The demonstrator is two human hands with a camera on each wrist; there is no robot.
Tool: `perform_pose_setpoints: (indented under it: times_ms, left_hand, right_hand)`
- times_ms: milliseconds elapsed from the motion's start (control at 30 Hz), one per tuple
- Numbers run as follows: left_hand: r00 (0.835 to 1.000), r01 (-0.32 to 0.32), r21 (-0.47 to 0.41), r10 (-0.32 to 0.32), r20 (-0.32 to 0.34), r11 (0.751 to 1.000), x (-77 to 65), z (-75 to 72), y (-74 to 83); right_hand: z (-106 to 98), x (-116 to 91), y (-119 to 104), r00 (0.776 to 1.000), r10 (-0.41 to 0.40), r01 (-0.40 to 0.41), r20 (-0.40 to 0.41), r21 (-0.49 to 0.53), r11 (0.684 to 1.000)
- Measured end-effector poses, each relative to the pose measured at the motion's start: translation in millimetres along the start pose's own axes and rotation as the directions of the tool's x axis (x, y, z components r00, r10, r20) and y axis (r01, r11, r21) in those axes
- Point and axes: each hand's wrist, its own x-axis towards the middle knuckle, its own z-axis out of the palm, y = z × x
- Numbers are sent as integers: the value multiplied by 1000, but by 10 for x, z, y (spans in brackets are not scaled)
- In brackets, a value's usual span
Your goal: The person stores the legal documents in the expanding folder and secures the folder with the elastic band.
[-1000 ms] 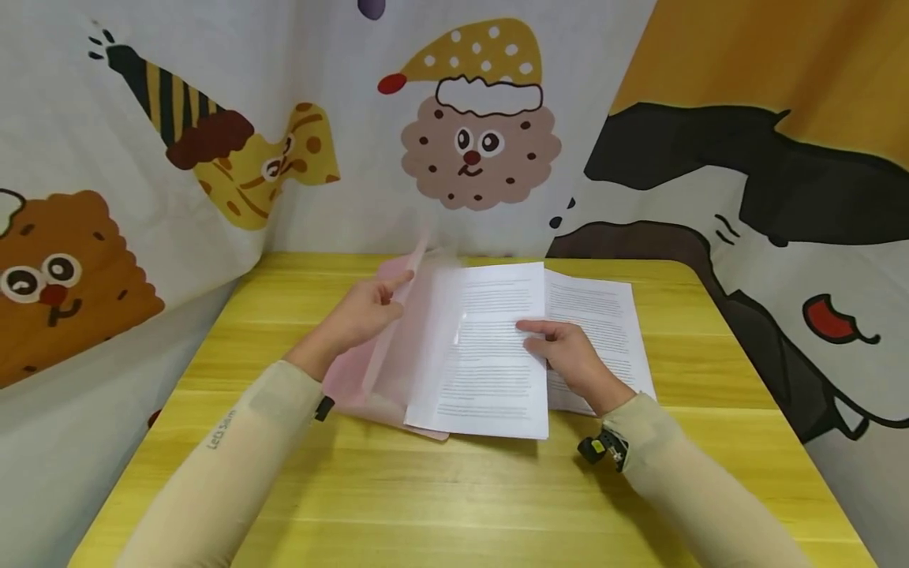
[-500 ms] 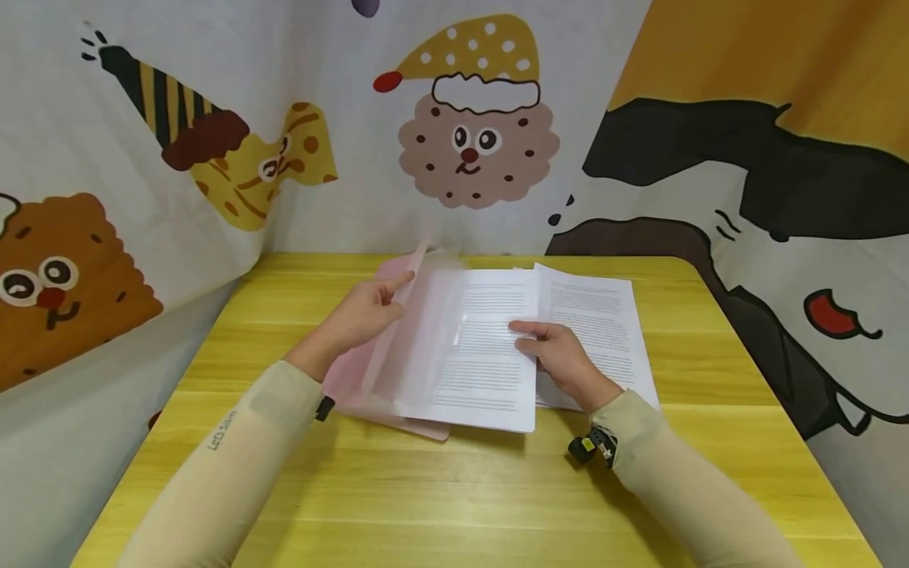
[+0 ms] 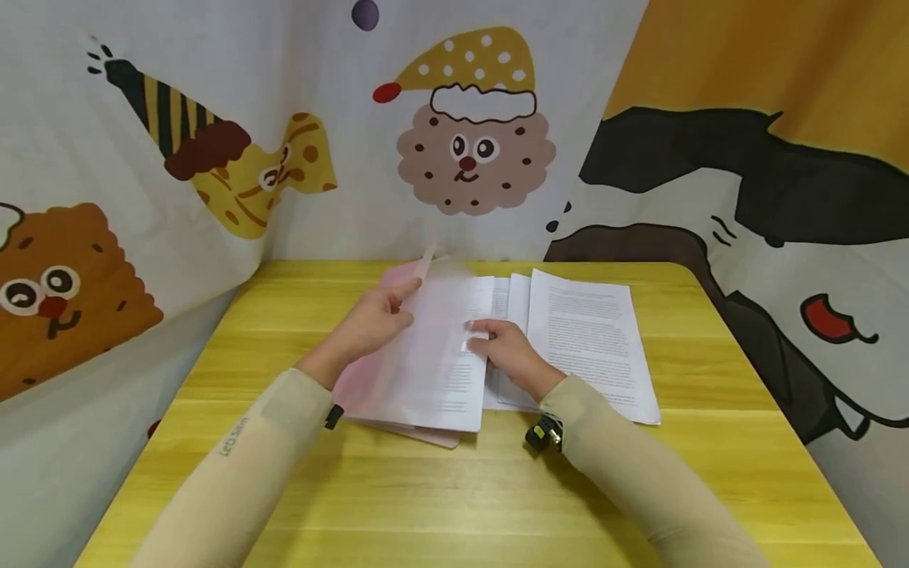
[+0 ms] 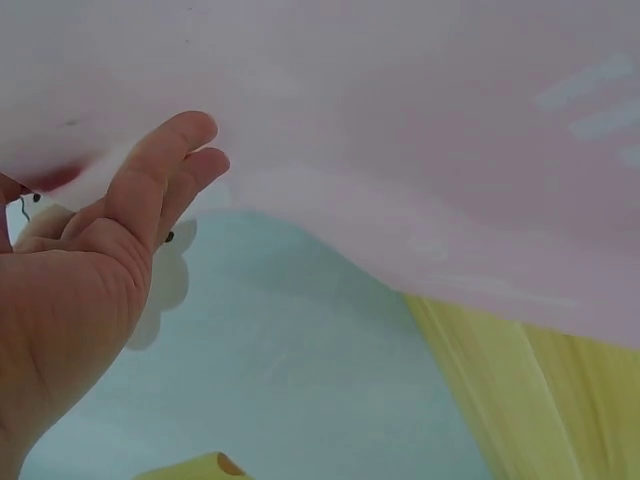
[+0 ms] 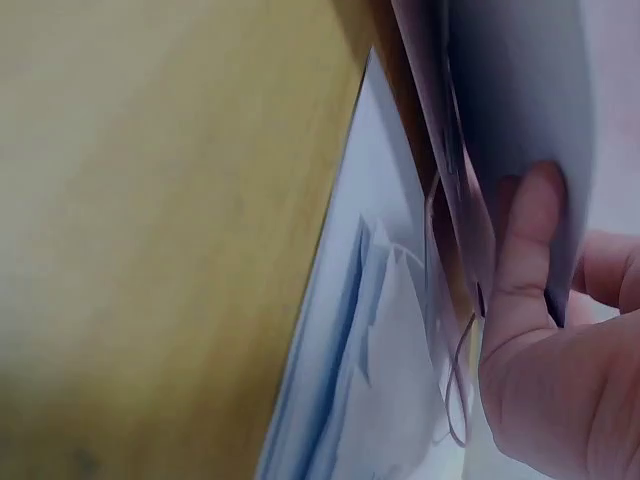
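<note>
A pink, translucent document folder (image 3: 362,383) lies left of the table's middle, its clear cover raised. My left hand (image 3: 376,319) holds that cover by its edge, and in the left wrist view the pink sheet (image 4: 420,150) spreads above the hand. A few printed sheets (image 3: 465,398) are partly inside the folder, seen through the cover. My right hand (image 3: 511,351) pinches them by their right edge, thumb and fingers on opposite sides, as the right wrist view also shows on the paper (image 5: 530,90). The folder's inner pocket is hidden.
More printed sheets (image 3: 585,347) lie in overlapping piles on the right of the yellow wooden table (image 3: 440,505). A thin cord loop (image 5: 455,400) hangs beside the papers in the right wrist view. A cartoon-printed curtain (image 3: 341,221) stands behind the table.
My right hand has moved left, sliding the held sheets further under the folder's cover and uncovering more of the papers on the right. My left hand stays at the cover.
</note>
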Motion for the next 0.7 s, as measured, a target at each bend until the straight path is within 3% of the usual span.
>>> perform_pose_setpoints:
  times_ms: [100, 233, 367, 700]
  left_hand:
    - [1000, 5, -3, -5, -11, 1000, 6, 17, -22]
    - [999, -12, 9, 12, -43, 1000, 3, 1, -36]
    - [998, -18, 23, 19, -54, 1000, -10, -16, -29]
    - [998, -30, 6, 31, -53, 1000, 8, 17, -31]
  right_hand:
    - [5, 32, -2, 999, 17, -17, -30, -11, 1000]
    - [-70, 19, 22, 995, 47, -41, -84, 79, 996]
    - [-134, 18, 76, 996, 58, -46, -71, 163, 986]
    - [-203, -3, 146, 994, 85, -76, -65, 136, 988]
